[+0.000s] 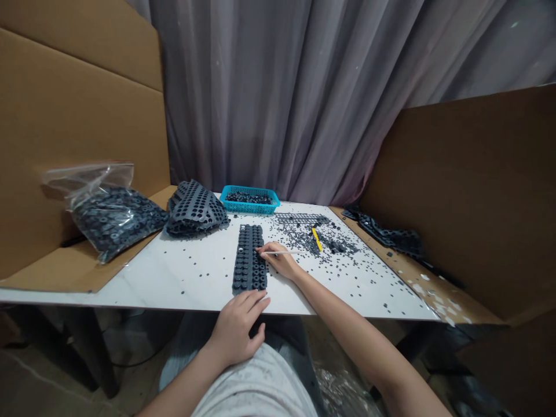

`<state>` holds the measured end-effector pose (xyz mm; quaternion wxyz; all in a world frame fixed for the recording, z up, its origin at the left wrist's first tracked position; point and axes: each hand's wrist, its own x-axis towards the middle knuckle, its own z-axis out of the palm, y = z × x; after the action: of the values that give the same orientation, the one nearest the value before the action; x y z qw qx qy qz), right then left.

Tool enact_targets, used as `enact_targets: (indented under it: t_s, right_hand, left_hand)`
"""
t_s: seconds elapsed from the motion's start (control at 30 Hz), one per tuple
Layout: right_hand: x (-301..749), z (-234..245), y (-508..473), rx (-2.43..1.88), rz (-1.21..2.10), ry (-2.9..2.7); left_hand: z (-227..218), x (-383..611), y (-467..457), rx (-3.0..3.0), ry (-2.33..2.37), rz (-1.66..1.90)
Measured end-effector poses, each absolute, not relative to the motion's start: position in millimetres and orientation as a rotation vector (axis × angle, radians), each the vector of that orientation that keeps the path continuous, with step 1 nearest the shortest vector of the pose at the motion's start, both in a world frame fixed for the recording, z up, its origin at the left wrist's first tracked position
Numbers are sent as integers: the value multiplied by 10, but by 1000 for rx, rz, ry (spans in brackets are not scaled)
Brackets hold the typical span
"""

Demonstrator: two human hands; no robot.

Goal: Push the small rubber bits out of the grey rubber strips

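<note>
A dark grey rubbery sheet [249, 260] with rows of round pieces lies lengthwise before me on the white table [174, 284]. Its near end meets the fingertips of my left hand [238, 327], which rests open over the table's front edge, fingers stretched out. My right hand [280, 260] pinches a thin white stick [284, 252] pen-fashion, its tip at the sheet's right half. A couple of light spots show in the sheet's left row. What exactly the stick's tip touches is hidden by my fingers.
Small dark bits [295, 234] scatter over the right side, around a yellow strip [317, 239] and a perforated sheet [302, 219]. At the back stand a blue basket [249, 207] of dark pieces and stacked perforated sheets [195, 211]. A clear bag [117, 217] leans left. Cardboard walls [469, 202] flank the table.
</note>
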<state>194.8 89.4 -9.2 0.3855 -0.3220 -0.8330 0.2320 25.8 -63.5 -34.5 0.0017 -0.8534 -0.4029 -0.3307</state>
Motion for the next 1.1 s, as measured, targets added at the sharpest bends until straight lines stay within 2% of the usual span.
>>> enact_targets:
  t_s: [0.2, 0.47, 0.57, 0.7, 0.8, 1.1]
  right_hand:
    - [1918, -33, 858, -978, 202, -2358]
    - [1942, -85, 1050, -1232, 75, -2166]
    - [1971, -129, 1123, -1164, 204, -2044]
    - [1987, -173, 1142, -862, 636, -1950]
    - [1972, -179, 1130, -814, 821, -1923]
    - [1960, -140, 1101, -825, 843, -1914]
  left_hand:
    - [-348, 259, -635, -2683, -1264, -1054]
    - [-340, 252, -637, -2679, -1255, -1059]
    - [-341, 254, -635, -2675, -1246, -1053]
    - [-348, 259, -631, -2664, -1251, -1054]
    - [-347, 258, -632, -2676, -1265, -1051]
    - [-343, 260, -636, -2669, -1256, -1065]
